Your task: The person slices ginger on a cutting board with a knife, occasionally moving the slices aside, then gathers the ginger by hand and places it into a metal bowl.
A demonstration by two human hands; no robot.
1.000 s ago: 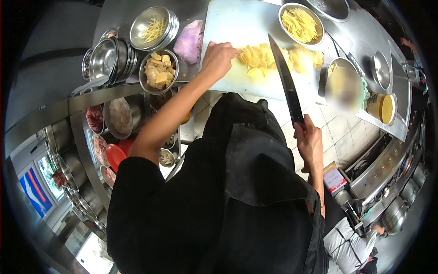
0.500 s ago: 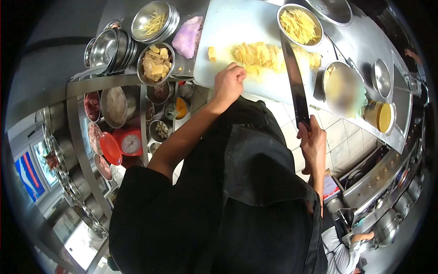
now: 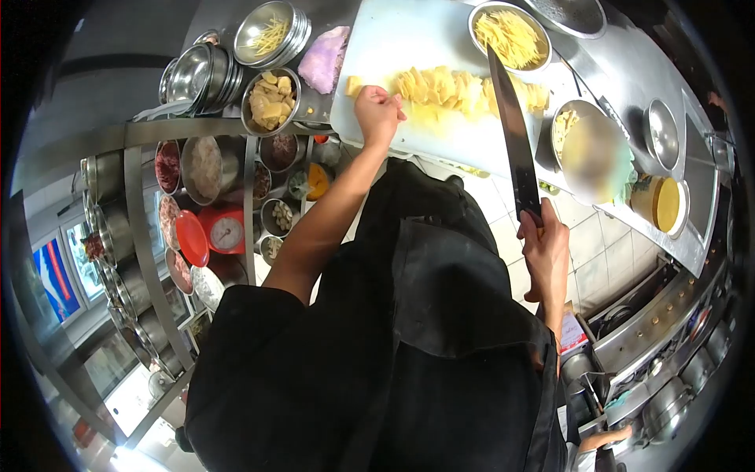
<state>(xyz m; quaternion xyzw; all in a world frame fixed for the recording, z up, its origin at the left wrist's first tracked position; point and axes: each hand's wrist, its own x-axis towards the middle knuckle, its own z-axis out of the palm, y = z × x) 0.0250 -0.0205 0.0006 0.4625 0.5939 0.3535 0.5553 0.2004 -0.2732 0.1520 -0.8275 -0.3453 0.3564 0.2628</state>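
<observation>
Left hand [image 3: 379,110]: resting loosely curled on the white cutting board [image 3: 409,39], fingertips touching the left end of a row of potato slices [image 3: 440,85]; gripping nothing firmly. A small loose potato piece [image 3: 355,85] is lying just beside it, toward the board's left edge.

Right hand [image 3: 544,252]: closing fully around the handle of a long chef's knife [image 3: 515,138], held off the near edge of the surface, blade pointing away over the board's right half and crossing the right end of the slices.

Potato slices: lying overlapped in a row across the middle of the board, parallel to its near edge.

Steel bowl of potato strips [image 3: 510,35]: sitting at the board's far right corner. Bowl of potato chunks [image 3: 270,101] and a pink cloth [image 3: 324,61]: sitting just off the board's left edge.

Handling note, as a judgement: the slices are wanting tidying into a flat, even stack, fingertips tucking back behind the knuckles, blade coming down square against them.
</observation>
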